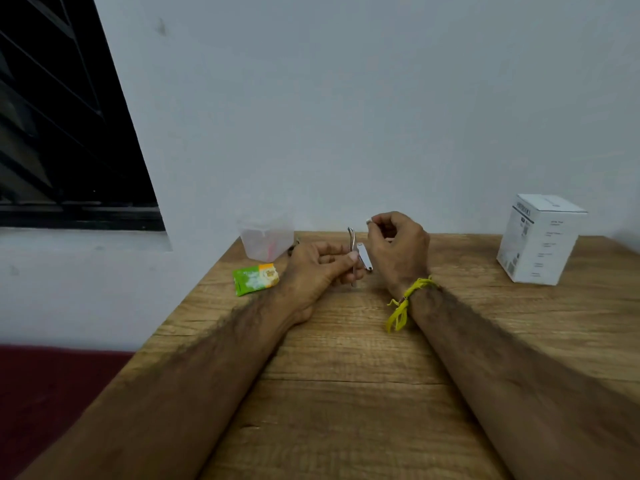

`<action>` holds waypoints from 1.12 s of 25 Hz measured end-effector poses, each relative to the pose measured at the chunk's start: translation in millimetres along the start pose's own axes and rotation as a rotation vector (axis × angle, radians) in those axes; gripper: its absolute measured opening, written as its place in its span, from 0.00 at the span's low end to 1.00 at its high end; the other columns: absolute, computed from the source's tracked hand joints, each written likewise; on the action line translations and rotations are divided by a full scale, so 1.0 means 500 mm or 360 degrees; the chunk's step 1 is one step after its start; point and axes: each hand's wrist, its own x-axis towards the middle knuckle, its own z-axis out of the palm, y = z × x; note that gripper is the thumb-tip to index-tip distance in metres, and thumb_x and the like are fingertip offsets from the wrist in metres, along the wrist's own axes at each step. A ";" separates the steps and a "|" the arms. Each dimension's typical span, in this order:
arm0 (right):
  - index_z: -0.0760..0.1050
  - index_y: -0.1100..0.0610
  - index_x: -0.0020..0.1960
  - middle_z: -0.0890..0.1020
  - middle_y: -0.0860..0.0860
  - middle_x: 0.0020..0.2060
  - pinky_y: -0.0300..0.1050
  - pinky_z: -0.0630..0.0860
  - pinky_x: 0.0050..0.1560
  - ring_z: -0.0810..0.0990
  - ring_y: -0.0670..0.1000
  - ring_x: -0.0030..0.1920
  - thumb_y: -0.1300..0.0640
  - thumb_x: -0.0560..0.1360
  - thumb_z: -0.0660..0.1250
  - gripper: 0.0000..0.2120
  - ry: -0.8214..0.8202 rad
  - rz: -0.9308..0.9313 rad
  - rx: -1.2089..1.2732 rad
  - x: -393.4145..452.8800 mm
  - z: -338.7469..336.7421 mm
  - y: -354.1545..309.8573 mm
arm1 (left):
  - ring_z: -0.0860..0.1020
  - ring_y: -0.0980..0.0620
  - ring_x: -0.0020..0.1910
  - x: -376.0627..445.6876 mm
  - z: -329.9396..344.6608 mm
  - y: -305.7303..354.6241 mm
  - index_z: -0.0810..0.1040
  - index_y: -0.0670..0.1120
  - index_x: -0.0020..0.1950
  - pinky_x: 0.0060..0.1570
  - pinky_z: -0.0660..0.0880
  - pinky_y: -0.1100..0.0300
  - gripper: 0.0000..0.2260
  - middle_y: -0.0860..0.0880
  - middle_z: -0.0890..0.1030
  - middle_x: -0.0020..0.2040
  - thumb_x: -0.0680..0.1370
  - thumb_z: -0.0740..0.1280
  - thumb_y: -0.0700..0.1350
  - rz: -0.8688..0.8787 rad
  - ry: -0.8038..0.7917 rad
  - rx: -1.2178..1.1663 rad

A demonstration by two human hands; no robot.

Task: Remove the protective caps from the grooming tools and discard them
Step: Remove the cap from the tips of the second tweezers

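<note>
Grooming tool [352,247], thin curved metal, upright above far-centre of wooden table [346,375], pinched in left hand [320,268]. Right hand [398,247] just right of it, fingers curled, pinching small pale cap [369,221]. Second metal tool [364,258] between the hands.

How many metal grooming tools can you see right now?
2. A thin curved metal tool pinched upright in the left hand, and a flat nail clipper beside it by the right hand. Hands may hide others.
</note>
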 end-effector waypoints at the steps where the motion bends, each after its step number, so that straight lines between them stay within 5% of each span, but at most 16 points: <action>1: 0.83 0.56 0.44 0.84 0.47 0.38 0.33 0.77 0.42 0.82 0.45 0.40 0.61 0.75 0.71 0.02 0.0014 -0.0004 0.0018 -0.004 0.004 -0.004 | 0.85 0.50 0.36 0.000 -0.004 0.000 0.79 0.33 0.55 0.37 0.80 0.64 0.08 0.42 0.86 0.39 0.77 0.70 0.33 -0.0011 -0.0010 -0.0089; 8: 0.81 0.55 0.46 0.84 0.47 0.39 0.34 0.78 0.40 0.83 0.43 0.39 0.61 0.76 0.71 0.03 -0.0130 0.0023 0.0101 -0.035 -0.024 -0.012 | 0.85 0.48 0.36 0.025 -0.016 -0.009 0.82 0.37 0.54 0.38 0.82 0.62 0.06 0.42 0.85 0.40 0.80 0.66 0.35 -0.0053 -0.0203 -0.0247; 11: 0.81 0.54 0.46 0.84 0.47 0.39 0.42 0.82 0.42 0.85 0.49 0.41 0.62 0.76 0.71 0.03 -0.0119 0.0006 0.0200 -0.038 -0.037 -0.015 | 0.85 0.48 0.36 0.027 -0.015 -0.011 0.81 0.35 0.56 0.39 0.82 0.62 0.07 0.42 0.84 0.41 0.81 0.65 0.35 -0.0085 -0.0244 -0.0195; 28: 0.81 0.60 0.45 0.82 0.49 0.39 0.34 0.77 0.41 0.79 0.44 0.38 0.67 0.73 0.72 0.04 -0.0251 -0.0581 -0.0006 -0.043 -0.020 -0.008 | 0.84 0.54 0.37 0.022 -0.014 -0.015 0.83 0.39 0.54 0.37 0.81 0.64 0.07 0.46 0.86 0.40 0.80 0.66 0.35 -0.0071 -0.0252 -0.0058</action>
